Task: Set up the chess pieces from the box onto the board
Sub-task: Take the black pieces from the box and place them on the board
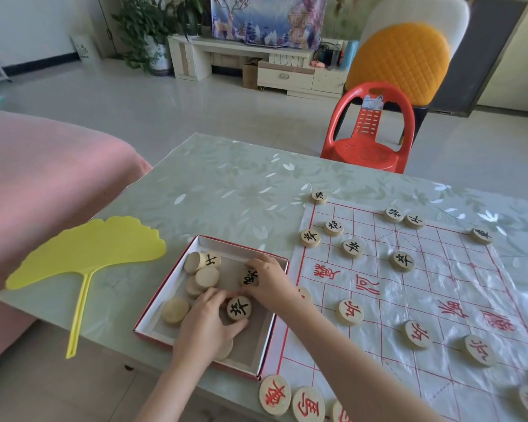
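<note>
A shallow red-edged box [244,246] sits on the table left of the plastic chess board [439,287]. Several round wooden pieces [206,277] lie inside it. My left hand [206,327] is in the box, thumb and fingers closed around a black-marked piece [239,308]. My right hand [267,280] reaches in from the right and grips another black-marked piece [250,278] at the box's right side. Black pieces [352,248] stand on the board's far half, red pieces [350,312] on the near half.
A yellow leaf-shaped fan [86,254] lies on the table left of the box. A pink-covered bed [37,193] borders the table's left side. A red plastic chair [372,132] stands beyond the far edge. More red pieces [275,395] sit at the near edge.
</note>
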